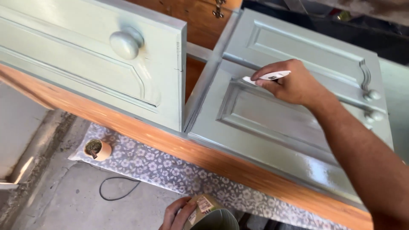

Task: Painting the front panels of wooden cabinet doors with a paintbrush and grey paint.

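**Brush on the panel, tin in hand**

The fingers of the right hand (294,85) are pinched tight around the white handle of a small brush (267,77), thumb beneath and fingertips closed over the top, with no gap showing between them. The brush tip touches the upper left corner of the recessed panel of a pale grey-green cabinet door (272,123), whose lower part shines wet. At the bottom edge of the view, the left hand (178,215) curls around a paint tin (211,215), fingers wrapped against its labelled side; only part of the hand shows. Left of the door, an opened drawer front (85,55) in the same colour carries a round knob (125,44). A bare wooden rail (204,157) runs below both. On the floor lies a flowered sheet (170,170) bearing a small round container (98,149), with a black cable (113,189) just beside it.
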